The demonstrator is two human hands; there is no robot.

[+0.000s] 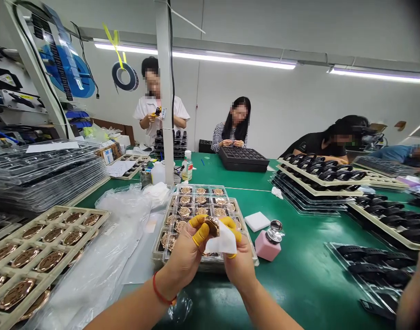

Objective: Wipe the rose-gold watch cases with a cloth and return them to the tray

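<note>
At the far left, a stack of clear plastic trays (41, 178) stands above a beige tray (105, 213) of gold discs in the lower left. A crumpled plastic bag (89, 270) lies just beside it. Left of centre, the left hand (184, 250), in yellow finger covers (200, 234), pinches a single gold disc (211, 225), tilted, in the middle of the frame. The right hand (242, 252) grips a white cloth (221, 244) against it. Below both are stacked trays (158, 262) of similar discs. Right of centre sit a white pad (257, 221) and a pink bottle (268, 247); farther right, trays (333, 193) hold black watches (319, 167).
</note>
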